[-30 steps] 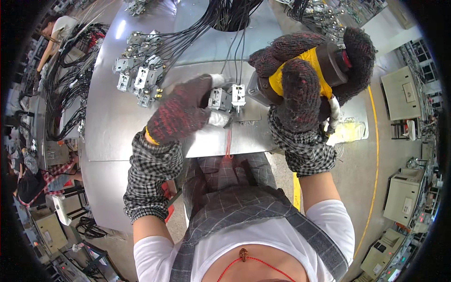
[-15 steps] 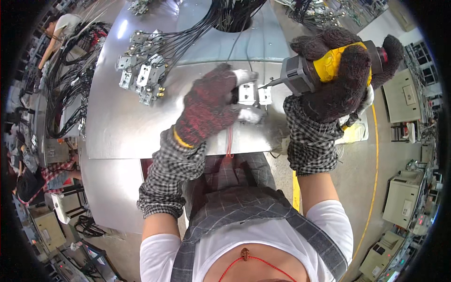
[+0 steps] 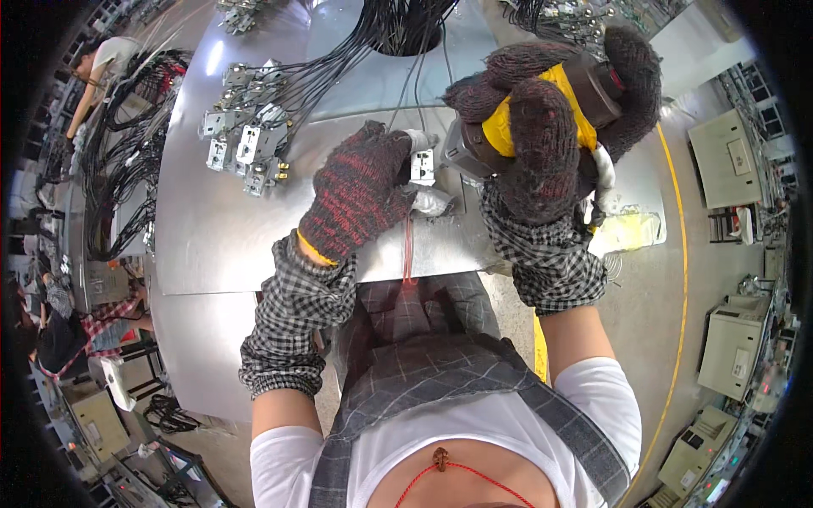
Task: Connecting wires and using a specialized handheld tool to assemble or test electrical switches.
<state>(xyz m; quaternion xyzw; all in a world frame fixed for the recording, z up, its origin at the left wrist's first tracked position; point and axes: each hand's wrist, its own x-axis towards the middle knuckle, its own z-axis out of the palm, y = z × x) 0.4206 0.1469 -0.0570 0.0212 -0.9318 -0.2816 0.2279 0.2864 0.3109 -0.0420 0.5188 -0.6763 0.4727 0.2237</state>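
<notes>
My left hand [image 3: 356, 195], in a dark red and black knit glove with white-wrapped fingertips, pinches a small silver metal socket-like housing [image 3: 422, 168] over the bench. Thin dark cables [image 3: 411, 102] run behind it toward the hole at the back. In my right hand [image 3: 544, 140], gloved in dark knit, is a power screwdriver [image 3: 498, 129] wrapped in yellow tape. Its dark nose points left at the housing, close beside it. The bit does not show clearly, so I cannot tell whether it touches.
To the left on the metal bench [image 3: 212, 254] lies a pile of similar silver housings [image 3: 246, 140] with black cables. A yellow-lit patch [image 3: 628, 233] is at the right edge. Another person [image 3: 110, 63] stands far left by a bundle of black cables [image 3: 127, 161].
My right hand has moved left and slightly upward with the screwdriver, its nose turning nearer the housing. My left hand and the housing have shifted slightly left.
</notes>
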